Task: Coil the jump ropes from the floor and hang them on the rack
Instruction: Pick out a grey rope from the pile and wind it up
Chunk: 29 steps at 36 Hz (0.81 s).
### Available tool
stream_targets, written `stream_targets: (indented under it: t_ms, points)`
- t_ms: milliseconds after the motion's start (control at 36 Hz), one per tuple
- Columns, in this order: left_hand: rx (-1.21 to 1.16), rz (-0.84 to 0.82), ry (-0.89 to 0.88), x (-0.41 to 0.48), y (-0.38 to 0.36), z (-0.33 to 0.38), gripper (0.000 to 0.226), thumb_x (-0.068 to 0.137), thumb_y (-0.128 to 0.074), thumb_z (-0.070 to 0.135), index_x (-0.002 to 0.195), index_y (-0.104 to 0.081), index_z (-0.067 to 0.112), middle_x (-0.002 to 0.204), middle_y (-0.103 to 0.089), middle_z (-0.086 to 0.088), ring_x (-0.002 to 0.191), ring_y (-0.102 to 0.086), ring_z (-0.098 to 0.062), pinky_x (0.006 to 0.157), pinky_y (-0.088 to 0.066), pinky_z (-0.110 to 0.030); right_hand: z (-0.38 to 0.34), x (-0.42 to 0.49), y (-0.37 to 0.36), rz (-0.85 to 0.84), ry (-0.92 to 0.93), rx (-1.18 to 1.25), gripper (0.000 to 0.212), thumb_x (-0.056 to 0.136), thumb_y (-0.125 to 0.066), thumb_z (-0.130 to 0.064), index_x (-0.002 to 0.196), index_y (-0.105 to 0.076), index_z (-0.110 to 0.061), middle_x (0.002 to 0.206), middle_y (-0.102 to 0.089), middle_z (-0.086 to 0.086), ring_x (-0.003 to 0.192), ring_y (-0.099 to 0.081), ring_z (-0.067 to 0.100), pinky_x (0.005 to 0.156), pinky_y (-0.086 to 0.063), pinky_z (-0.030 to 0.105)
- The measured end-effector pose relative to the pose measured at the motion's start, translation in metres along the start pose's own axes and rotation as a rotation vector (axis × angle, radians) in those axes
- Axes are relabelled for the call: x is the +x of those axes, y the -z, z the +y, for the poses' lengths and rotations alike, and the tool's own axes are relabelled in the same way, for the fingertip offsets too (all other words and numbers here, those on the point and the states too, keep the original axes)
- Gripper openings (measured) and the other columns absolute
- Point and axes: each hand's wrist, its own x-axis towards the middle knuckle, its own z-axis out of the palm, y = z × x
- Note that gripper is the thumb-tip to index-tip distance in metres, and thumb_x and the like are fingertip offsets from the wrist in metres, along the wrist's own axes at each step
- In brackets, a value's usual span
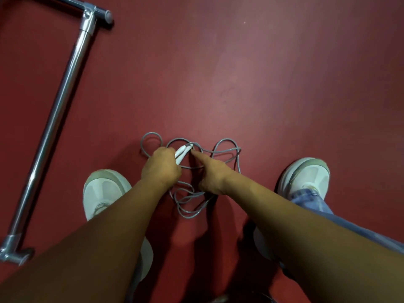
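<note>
A grey jump rope lies in tangled loops on the red floor between my feet. My left hand grips its white handles, which point up and to the right out of my fist. My right hand reaches down beside them with its fingers stretched toward the rope near the handle tips. Whether those fingertips pinch the cord is hidden. More loops lie under my wrists.
A chrome rack bar runs diagonally along the left, with joints at the top and bottom left. My white shoes flank the rope. Red floor spreads ahead and to the right.
</note>
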Motion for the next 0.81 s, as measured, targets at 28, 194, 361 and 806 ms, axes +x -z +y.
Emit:
stream_targets:
  t_ms: [28, 194, 361, 806]
  points:
    - [-0.024, 0.003, 0.004, 0.001, 0.001, 0.002, 0.023, 0.086, -0.066, 0.019, 0.101, -0.063, 0.001, 0.107, -0.065, -0.022, 0.1, -0.062, -0.042, 0.079, -0.047, -0.042, -0.001, 0.001, -0.001, 0.025, -0.014, -0.003, 0.091, 0.084, -0.07, -0.013, 0.161, -0.024, -0.033, 0.153, -0.051, 0.008, 0.135, -0.053, 0.032, 0.108, -0.042, 0.032]
    - [-0.166, -0.068, -0.023, -0.011, 0.043, 0.042, 0.042, 0.095, -0.05, 0.032, 0.125, -0.066, 0.007, 0.14, -0.059, -0.016, 0.094, -0.062, -0.032, 0.064, -0.03, -0.023, -0.028, -0.028, 0.026, 0.289, -0.159, -0.009, 0.041, 0.088, -0.059, -0.038, 0.129, -0.062, -0.035, 0.137, -0.06, 0.006, 0.137, -0.04, 0.044, 0.113, -0.035, 0.055]
    - [-0.394, -0.061, -0.024, -0.057, 0.125, 0.081, 0.037, 0.093, -0.062, 0.026, 0.121, -0.067, 0.003, 0.117, -0.072, -0.016, 0.072, -0.064, -0.027, 0.054, -0.047, -0.034, -0.083, -0.111, 0.096, 0.251, 0.014, 0.485, 0.022, 0.083, -0.052, -0.037, 0.083, -0.067, -0.021, 0.089, -0.066, 0.002, 0.081, -0.058, 0.022, 0.079, -0.049, 0.034]
    - [-0.591, 0.191, -0.472, -0.284, 0.278, 0.17, 0.027, 0.068, -0.057, 0.004, 0.091, -0.07, 0.002, 0.078, -0.074, -0.016, 0.069, -0.072, -0.023, 0.062, -0.059, -0.036, -0.171, -0.335, 0.156, 0.412, 0.488, 0.836, 0.012, 0.105, -0.047, -0.025, 0.105, -0.05, -0.014, 0.088, -0.047, 0.01, 0.073, -0.05, 0.024, 0.059, -0.046, 0.032]
